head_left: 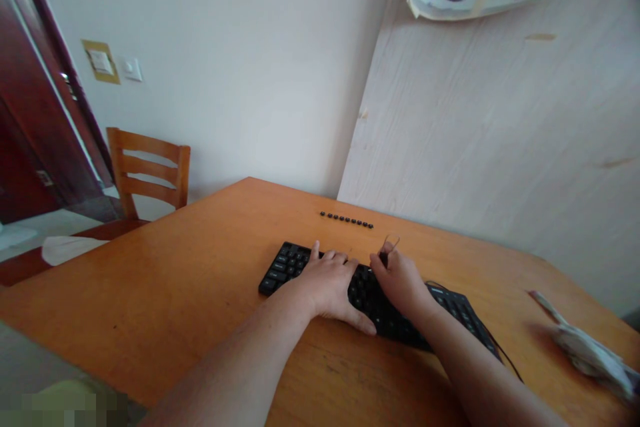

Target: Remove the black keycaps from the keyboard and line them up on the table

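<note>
A black keyboard (287, 263) lies on the orange wooden table (175, 293). My left hand (327, 283) rests flat on its middle keys, fingers stretched out. My right hand (400, 280) is pinched round a thin wire keycap puller (390, 243) with a dark keycap at its tip, held just above the keyboard's top row. A short row of several black keycaps (347, 219) lies on the table behind the keyboard.
A crumpled white cloth or bag (590, 350) lies near the table's right edge. A wooden chair (147, 170) stands at the far left, with white paper (65, 248) on a low surface beside it. A pale wood panel (500, 133) backs the table.
</note>
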A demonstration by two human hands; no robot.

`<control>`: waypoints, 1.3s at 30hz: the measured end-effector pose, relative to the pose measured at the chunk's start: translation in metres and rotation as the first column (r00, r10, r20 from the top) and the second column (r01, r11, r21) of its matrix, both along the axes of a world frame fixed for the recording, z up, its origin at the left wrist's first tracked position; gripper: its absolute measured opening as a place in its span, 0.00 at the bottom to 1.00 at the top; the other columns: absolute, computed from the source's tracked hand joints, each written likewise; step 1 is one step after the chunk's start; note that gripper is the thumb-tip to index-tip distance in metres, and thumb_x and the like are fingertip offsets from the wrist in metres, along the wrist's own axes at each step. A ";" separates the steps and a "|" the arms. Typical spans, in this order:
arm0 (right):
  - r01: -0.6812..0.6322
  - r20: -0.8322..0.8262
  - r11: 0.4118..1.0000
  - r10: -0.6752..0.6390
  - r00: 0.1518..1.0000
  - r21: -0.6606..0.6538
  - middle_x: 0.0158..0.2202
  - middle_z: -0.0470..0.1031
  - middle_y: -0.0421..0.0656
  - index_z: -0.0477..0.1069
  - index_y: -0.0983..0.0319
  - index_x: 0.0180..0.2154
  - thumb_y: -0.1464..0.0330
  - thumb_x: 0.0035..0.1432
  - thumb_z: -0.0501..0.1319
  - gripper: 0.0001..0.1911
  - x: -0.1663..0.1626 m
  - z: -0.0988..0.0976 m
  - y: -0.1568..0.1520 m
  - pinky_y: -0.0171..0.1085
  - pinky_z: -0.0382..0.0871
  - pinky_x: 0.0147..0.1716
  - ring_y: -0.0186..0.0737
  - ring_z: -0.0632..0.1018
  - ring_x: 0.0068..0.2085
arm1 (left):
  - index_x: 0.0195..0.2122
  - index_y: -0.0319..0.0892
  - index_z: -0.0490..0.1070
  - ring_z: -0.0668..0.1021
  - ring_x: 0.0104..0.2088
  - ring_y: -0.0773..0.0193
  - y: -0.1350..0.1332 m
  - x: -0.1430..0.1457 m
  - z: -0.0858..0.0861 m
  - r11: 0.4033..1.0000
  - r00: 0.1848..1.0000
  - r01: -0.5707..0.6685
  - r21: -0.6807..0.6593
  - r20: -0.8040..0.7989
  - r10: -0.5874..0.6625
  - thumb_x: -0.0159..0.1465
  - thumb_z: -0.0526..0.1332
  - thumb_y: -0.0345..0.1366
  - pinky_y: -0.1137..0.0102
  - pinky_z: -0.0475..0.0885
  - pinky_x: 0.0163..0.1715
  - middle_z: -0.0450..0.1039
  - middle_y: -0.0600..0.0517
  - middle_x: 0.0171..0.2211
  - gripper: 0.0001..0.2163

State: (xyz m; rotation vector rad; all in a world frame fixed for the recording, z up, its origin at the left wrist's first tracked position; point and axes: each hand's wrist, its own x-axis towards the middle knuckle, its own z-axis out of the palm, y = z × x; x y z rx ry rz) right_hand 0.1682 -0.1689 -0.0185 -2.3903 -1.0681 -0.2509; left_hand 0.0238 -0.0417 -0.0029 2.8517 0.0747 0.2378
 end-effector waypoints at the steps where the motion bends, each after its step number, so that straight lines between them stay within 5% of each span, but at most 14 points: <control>1: -0.006 0.002 1.000 0.006 1.000 -0.002 0.23 0.71 0.43 0.63 0.61 0.31 0.65 0.60 0.54 0.07 0.000 0.000 0.000 0.34 0.55 0.27 0.42 0.74 0.28 | 0.56 0.45 0.64 0.65 0.58 0.42 0.000 0.000 0.000 1.000 1.000 -0.002 -0.001 0.001 0.002 0.43 0.58 0.69 0.43 0.36 0.61 0.68 0.40 0.55 0.44; 10: 0.032 -0.195 0.996 -0.014 0.981 0.085 0.23 0.72 0.42 0.65 0.61 0.30 0.63 0.59 0.54 0.09 0.011 0.000 -0.002 0.33 0.58 0.26 0.40 0.74 0.26 | 0.57 0.44 0.64 0.64 0.58 0.42 0.001 0.001 -0.002 1.000 1.000 0.009 0.010 -0.006 -0.009 0.43 0.57 0.69 0.42 0.36 0.61 0.66 0.40 0.56 0.45; 26: 0.072 -0.101 0.994 -0.063 0.993 0.086 0.22 0.73 0.42 0.66 0.60 0.26 0.61 0.56 0.57 0.11 0.005 0.000 -0.006 0.35 0.60 0.29 0.41 0.75 0.28 | 0.58 0.45 0.62 0.64 0.58 0.43 0.001 0.001 -0.001 1.000 1.000 -0.002 0.027 -0.010 0.003 0.43 0.56 0.70 0.44 0.36 0.62 0.65 0.41 0.57 0.46; 39: 0.131 -0.164 0.956 -0.089 0.982 0.263 0.20 0.70 0.39 0.64 0.60 0.23 0.64 0.51 0.57 0.09 -0.002 0.000 -0.009 0.34 0.60 0.27 0.39 0.73 0.25 | 0.60 0.47 0.60 0.61 0.60 0.44 0.004 0.002 -0.005 1.000 0.999 0.006 0.006 -0.032 -0.006 0.44 0.57 0.69 0.42 0.33 0.61 0.62 0.41 0.60 0.46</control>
